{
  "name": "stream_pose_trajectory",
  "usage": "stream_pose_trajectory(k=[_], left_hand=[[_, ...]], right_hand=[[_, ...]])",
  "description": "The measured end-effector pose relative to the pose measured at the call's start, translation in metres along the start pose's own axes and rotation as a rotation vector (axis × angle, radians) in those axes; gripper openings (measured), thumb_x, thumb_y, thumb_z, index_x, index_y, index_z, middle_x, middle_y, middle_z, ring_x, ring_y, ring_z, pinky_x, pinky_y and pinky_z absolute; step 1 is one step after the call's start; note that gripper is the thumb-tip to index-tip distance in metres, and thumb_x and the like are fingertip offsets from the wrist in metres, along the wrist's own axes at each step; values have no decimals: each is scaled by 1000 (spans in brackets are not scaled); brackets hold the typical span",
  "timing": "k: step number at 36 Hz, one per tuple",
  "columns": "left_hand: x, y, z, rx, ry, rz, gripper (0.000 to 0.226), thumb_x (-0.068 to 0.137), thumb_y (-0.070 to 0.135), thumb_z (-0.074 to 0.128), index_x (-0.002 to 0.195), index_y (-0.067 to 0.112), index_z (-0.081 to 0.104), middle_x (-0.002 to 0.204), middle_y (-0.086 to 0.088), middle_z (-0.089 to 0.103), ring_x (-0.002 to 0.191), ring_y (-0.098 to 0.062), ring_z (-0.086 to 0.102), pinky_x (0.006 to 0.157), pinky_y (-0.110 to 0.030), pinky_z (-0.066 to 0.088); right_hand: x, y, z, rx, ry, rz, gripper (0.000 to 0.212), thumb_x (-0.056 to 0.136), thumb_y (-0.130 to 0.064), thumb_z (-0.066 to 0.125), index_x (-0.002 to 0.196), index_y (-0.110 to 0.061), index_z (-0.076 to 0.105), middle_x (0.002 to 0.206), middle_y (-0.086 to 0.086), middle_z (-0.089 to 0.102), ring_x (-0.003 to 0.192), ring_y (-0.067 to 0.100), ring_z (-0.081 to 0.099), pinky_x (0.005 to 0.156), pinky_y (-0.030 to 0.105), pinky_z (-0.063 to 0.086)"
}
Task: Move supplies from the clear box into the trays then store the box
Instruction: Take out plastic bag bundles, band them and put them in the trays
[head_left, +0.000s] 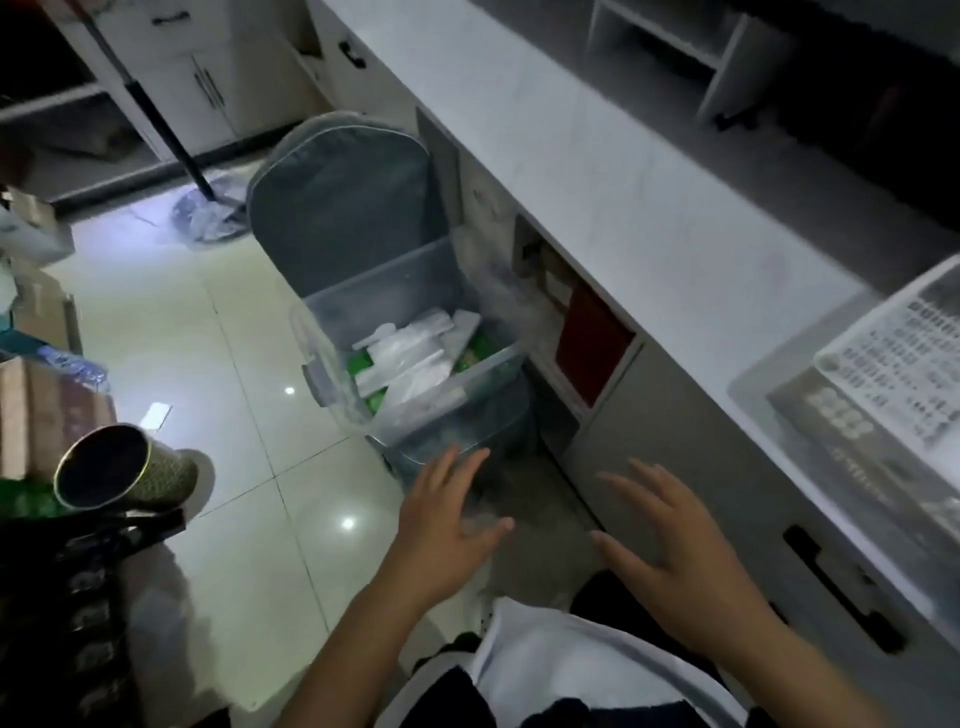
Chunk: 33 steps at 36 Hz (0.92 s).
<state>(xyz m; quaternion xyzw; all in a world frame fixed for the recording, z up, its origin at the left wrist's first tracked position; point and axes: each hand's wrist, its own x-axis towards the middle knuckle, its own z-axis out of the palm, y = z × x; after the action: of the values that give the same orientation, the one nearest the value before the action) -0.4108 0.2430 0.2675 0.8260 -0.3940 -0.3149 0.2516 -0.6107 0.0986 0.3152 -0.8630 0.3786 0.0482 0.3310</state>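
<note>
Risk: the clear box (415, 358) sits on a chair seat, loaded with white packets (410, 353); an uneven lift could tip it toward the floor. Left hand (441, 525) and right hand (670, 540) are spread wide, empty, just short of the box's near wall.

Scene is dim overall, w/ a cool blue-grey cast. Brightest zone: tiled floor (171, 332) at left-centre, lit from above; small round glare spots reflect on the tiles. Corners and upper right fall to near black. Deep shadow sits under the counter (597, 171) and at lower left. Wide-angle distortion bends the counter edge and leans verticals near the frame edges. Both hands, left (441, 525) and right (670, 545), show soft motion blur; fine detail is smeared throughout.
</note>
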Motion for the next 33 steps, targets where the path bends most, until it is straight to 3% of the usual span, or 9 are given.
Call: stream_pose_trajectory(k=[3,6,10,14,17,21,28,33], left_hand=[[0,-21,-5,-76,41,-50,77,88,50,66,152,39,24,163,12,13,150,-11,11,122,-34,16],[8,-34,-6,-118,33,-120,79,89,49,65,153,38,20,165,9,12,150,-11,12,122,-36,19],[22,-56,-19,-166,34,-215,81,89,51,64,153,43,15,165,10,7,149,-9,10,118,-28,13],[51,-74,-50,-141,81,-315,84,88,48,67,154,38,18,165,7,11,150,-12,12,119,-30,14],[81,-78,-78,-135,111,-383,83,87,46,69,154,38,20,165,8,14,150,-15,15,122,-36,18],[115,-76,-108,-113,109,-433,77,88,49,67,151,44,22,164,9,16,149,-10,13,119,-31,15],[178,-77,-127,-40,27,-526,77,89,48,65,153,37,24,164,7,17,150,-13,14,120,-33,15],[224,-82,-121,22,-115,-495,76,91,49,62,154,39,21,165,5,13,151,-17,13,122,-36,13]], right_hand=[[24,-17,4,-43,-37,-12,60,89,-59,56,145,-42,41,160,-12,26,150,12,15,120,36,22],[50,-24,12,-80,-121,-9,60,90,-58,55,145,-42,40,161,-9,24,150,15,17,120,36,23],[99,-36,19,-119,-227,-68,60,91,-57,54,147,-39,38,162,-5,23,150,16,11,121,36,19],[171,-55,22,-131,-289,-131,64,91,-57,56,149,-39,36,165,-1,17,152,20,7,121,39,17],[232,-75,22,-116,-298,-182,65,89,-53,60,148,-35,40,162,3,26,150,23,14,119,39,18],[310,-100,19,-38,-367,-231,60,87,-40,67,142,-22,51,150,5,45,140,25,37,115,38,31],[407,-126,24,95,-433,-264,53,88,-39,68,136,-20,57,142,3,55,130,21,50,104,30,39],[444,-116,52,8,-507,-175,55,87,-42,67,137,-20,57,142,6,56,131,26,50,105,38,42]])
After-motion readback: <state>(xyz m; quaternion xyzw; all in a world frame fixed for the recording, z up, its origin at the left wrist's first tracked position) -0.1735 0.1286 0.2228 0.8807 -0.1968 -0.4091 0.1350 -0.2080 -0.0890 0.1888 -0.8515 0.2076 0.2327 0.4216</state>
